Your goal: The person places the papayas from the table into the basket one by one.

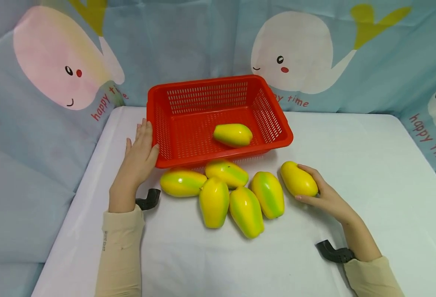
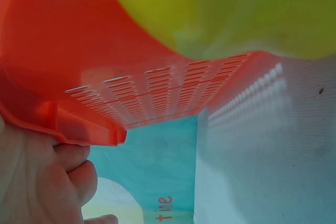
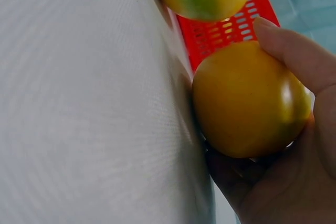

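Note:
A red basket (image 1: 188, 157) stands at the back of the table with one yellow-green fruit (image 1: 233, 135) inside. My left hand (image 1: 137, 159) lies with fairly straight fingers against the basket's left rim; in the left wrist view the hand (image 2: 47, 177) touches the rim (image 2: 79, 139). To the right of the basket's front corner, my right hand (image 1: 327, 196) has thumb and fingers around a yellow fruit (image 1: 298, 180). The right wrist view shows that fruit (image 3: 249, 100) between the thumb and fingers of the hand (image 3: 299, 177), low by the white cloth.
Several yellow-green fruits lie in front of the basket, among them one at the left (image 1: 183, 182), one in the middle (image 1: 214, 202) and one nearest the right hand (image 1: 267, 194). Behind the white table (image 1: 218, 264) hangs a blue curtain (image 1: 188, 45) with whale prints.

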Tool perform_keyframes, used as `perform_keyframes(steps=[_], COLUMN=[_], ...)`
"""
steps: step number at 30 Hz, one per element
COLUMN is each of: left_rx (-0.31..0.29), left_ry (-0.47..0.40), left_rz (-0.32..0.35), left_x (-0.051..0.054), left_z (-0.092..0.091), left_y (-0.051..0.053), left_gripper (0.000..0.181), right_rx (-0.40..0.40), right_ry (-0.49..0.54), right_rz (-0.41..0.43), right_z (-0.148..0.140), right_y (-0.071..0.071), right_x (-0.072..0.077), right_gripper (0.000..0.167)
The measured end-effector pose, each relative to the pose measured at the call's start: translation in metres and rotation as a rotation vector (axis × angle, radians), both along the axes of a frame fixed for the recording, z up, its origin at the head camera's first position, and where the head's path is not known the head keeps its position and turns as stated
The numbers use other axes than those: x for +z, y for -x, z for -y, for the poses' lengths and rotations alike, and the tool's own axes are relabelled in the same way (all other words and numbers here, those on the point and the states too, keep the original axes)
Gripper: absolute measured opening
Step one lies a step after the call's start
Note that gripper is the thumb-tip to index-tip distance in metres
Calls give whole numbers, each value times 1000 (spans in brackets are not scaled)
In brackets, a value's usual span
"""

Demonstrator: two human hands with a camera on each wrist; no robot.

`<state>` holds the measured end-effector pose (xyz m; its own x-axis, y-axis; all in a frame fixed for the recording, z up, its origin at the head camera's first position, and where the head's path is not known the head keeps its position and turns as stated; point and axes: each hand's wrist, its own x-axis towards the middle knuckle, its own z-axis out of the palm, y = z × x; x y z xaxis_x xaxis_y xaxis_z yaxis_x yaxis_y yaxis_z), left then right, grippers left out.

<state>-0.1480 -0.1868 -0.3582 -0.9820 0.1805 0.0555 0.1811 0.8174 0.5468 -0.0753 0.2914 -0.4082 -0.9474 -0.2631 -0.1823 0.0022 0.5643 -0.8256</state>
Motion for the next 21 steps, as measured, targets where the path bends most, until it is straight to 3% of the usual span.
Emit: perform_keyframes(steps=[14,21], left_rx=[9,6], left_ry=[2,8], left_rz=[-20,-16], left_x=[-1,1], left_z=[-3,0], left_y=[3,1], left_gripper=[63,63], right_rx=[-47,-46], right_ry=[4,24], right_rz=[-45,-42], right_z=[1,3], right_y=[1,0], right_x=[8,4], right_gripper=[78,77])
